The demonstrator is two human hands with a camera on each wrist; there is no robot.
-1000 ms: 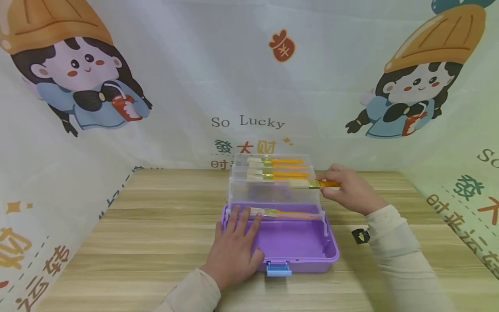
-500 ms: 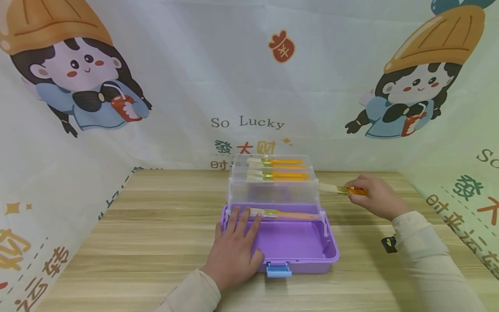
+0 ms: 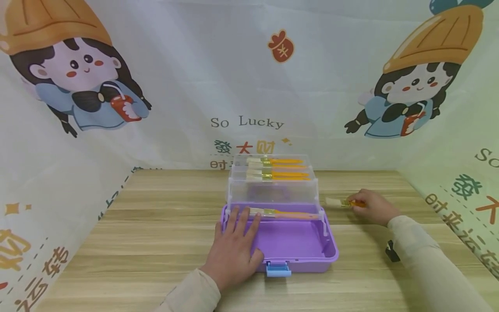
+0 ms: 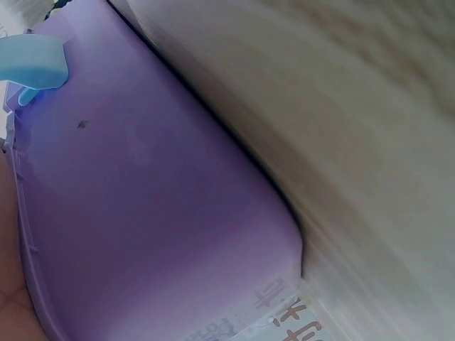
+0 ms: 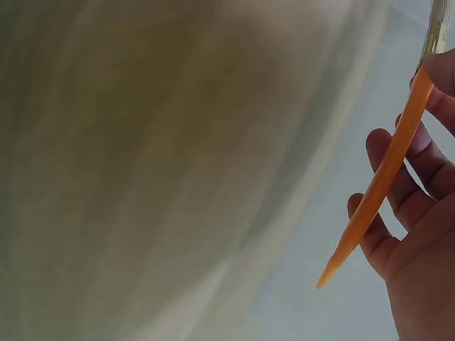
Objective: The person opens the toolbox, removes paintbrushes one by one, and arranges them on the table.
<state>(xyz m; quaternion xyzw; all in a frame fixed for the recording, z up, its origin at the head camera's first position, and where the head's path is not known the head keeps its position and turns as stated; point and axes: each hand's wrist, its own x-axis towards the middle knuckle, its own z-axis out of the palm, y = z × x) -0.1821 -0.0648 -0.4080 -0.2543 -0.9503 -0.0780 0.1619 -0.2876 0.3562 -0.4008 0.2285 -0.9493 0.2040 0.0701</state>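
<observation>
My right hand point(image 3: 376, 206) pinches a flat paintbrush point(image 3: 356, 203) just above the table, to the right of a purple box; its pale bristles point left. In the right wrist view the brush's orange handle point(image 5: 387, 167) slants across the palm, with thumb and finger near the metal band. My left hand point(image 3: 234, 251) lies with extended fingers over the left front part of the purple box point(image 3: 300, 265). Clear trays point(image 3: 288, 190) stand raised at the box's back. Several brushes point(image 3: 288, 175) lie in the upper trays, and another paintbrush point(image 3: 292, 215) lies in the lowest one.
A light blue latch point(image 3: 278, 269) hangs at the box's front, also visible as a blue latch point(image 4: 35, 62) in the left wrist view. The wooden table point(image 3: 156, 242) meets a printed cloth backdrop point(image 3: 187, 86) behind and on both sides. A small black item point(image 3: 392, 251) sits by the right sleeve.
My right hand has carried the paintbrush away from the clear trays, to the right and then lower toward the table. The left hand and the box have stayed in place.
</observation>
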